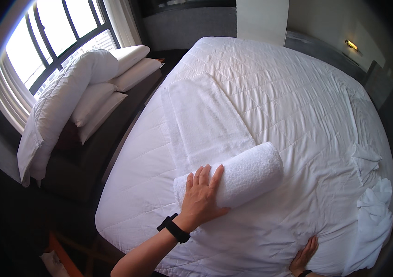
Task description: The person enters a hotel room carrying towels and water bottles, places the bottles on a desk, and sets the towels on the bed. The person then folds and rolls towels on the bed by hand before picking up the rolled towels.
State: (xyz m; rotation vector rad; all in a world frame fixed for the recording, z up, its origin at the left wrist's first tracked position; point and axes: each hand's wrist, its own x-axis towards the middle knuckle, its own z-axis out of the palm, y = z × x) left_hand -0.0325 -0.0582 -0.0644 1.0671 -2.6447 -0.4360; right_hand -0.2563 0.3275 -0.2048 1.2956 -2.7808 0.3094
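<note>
A thick white towel [252,173] lies partly rolled up across the middle of the bed. Its flat, unrolled part [205,120] stretches away from the roll toward the far left side of the mattress. Resting on the left end of the roll, my left hand [202,196] has its fingers spread and its palm down; a black band is on the wrist. My right hand [304,256] lies flat on the bed sheet near the lower right, apart from the towel. Its fingers are stretched out, and the wrist is partly cut off by the frame.
The bed [132,194] has a wrinkled white quilted cover. Crumpled white cloth [374,212] lies along its right edge. To the left, pillows [134,74] and a folded duvet [60,104] sit on a dark seat below the window. A wall lamp [351,45] glows at the back right.
</note>
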